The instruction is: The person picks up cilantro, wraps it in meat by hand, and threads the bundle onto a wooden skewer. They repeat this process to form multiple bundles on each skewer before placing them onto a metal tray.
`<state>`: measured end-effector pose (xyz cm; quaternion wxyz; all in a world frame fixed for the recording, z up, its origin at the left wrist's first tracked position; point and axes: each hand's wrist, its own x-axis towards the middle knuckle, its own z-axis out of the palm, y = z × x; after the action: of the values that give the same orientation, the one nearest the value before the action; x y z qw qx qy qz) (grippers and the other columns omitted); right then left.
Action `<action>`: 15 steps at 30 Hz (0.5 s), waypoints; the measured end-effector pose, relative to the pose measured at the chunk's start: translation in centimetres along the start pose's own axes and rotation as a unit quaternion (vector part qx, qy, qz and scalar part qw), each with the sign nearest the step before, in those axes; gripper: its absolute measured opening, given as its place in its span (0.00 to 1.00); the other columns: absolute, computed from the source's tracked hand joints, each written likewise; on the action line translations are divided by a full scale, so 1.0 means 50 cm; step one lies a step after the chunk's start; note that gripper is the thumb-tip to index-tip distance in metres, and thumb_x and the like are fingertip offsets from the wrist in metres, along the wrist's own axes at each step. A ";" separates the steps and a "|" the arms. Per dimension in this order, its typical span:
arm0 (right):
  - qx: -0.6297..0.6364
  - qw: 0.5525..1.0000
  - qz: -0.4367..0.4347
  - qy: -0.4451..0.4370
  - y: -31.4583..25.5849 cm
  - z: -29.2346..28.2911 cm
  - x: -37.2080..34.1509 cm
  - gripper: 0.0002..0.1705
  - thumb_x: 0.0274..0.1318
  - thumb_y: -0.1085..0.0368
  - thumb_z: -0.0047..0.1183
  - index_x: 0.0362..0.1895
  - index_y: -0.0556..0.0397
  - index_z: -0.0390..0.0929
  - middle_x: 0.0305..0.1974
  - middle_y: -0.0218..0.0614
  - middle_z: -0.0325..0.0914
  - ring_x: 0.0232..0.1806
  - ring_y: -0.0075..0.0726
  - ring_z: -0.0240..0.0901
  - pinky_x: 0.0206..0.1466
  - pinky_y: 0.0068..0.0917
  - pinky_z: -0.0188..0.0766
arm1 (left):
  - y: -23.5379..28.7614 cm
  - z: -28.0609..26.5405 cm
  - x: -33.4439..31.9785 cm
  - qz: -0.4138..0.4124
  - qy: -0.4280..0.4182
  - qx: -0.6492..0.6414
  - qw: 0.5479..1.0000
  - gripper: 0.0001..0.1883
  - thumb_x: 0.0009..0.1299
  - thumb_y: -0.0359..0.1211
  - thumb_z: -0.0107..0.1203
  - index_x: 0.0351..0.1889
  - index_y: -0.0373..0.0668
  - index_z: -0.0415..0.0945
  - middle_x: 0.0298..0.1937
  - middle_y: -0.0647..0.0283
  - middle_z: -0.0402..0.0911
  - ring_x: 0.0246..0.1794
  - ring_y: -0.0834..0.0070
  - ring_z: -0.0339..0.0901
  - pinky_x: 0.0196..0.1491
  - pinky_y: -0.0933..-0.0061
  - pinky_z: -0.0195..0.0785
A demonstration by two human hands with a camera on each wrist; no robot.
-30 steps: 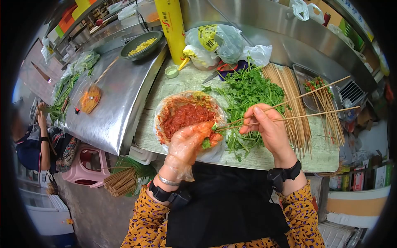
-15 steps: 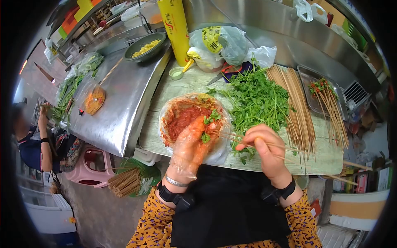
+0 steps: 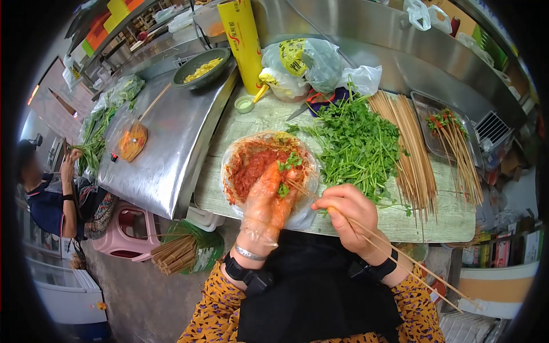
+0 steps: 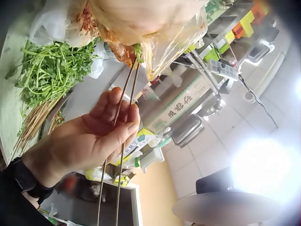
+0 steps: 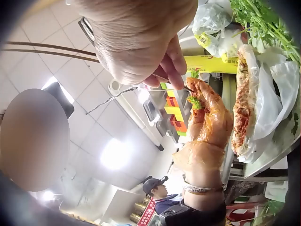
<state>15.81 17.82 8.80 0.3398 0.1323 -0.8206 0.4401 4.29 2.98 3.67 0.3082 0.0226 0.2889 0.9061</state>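
Above the bowl (image 3: 230, 160) of red paste (image 3: 251, 170), your gloved left hand (image 3: 266, 197) gripped coriander sprigs (image 3: 293, 160) in curled fingers; your right hand (image 3: 350, 218) pinched two bamboo skewers (image 4: 119, 188), front ends at the sprigs.

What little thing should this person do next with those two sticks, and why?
Perhaps the right hand should ease the two skewers slightly further into the green sprigs gripped by the gloved left hand. The skewers reach those sprigs, but much of their length sticks out behind the right hand, and the left hand's grip could steady them.
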 end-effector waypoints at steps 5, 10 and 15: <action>-0.021 1.000 -0.015 -0.006 0.016 0.014 0.003 0.07 0.51 0.74 0.50 0.37 0.58 0.76 0.35 0.41 0.73 0.30 0.39 0.73 0.31 0.27 0.70 | -0.009 -0.009 0.009 -0.009 0.026 -0.005 1.000 0.19 0.67 0.31 0.52 0.56 0.40 0.67 0.52 0.62 0.73 0.52 0.69 0.70 0.54 0.63 0.65; -0.032 0.999 -0.012 0.014 0.037 0.047 0.009 0.07 0.49 0.74 0.52 0.36 0.58 0.76 0.35 0.40 0.72 0.30 0.41 0.72 0.31 0.29 0.69 | -0.020 -0.022 0.025 0.042 0.055 0.049 0.996 0.17 0.68 0.29 0.50 0.55 0.38 0.68 0.51 0.61 0.74 0.49 0.71 0.72 0.51 0.68 0.68; -0.086 0.995 -0.028 0.050 0.051 0.068 0.017 0.06 0.48 0.72 0.53 0.34 0.56 0.77 0.33 0.36 0.71 0.33 0.39 0.67 0.35 0.31 0.65 | -0.014 -0.024 0.036 0.058 0.063 0.071 0.994 0.18 0.68 0.28 0.51 0.55 0.36 0.68 0.50 0.60 0.74 0.49 0.70 0.72 0.51 0.68 0.69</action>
<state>12.38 16.61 6.44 0.4025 0.1033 -0.8334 0.3644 2.97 3.84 2.08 0.2337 0.0044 0.3693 0.8994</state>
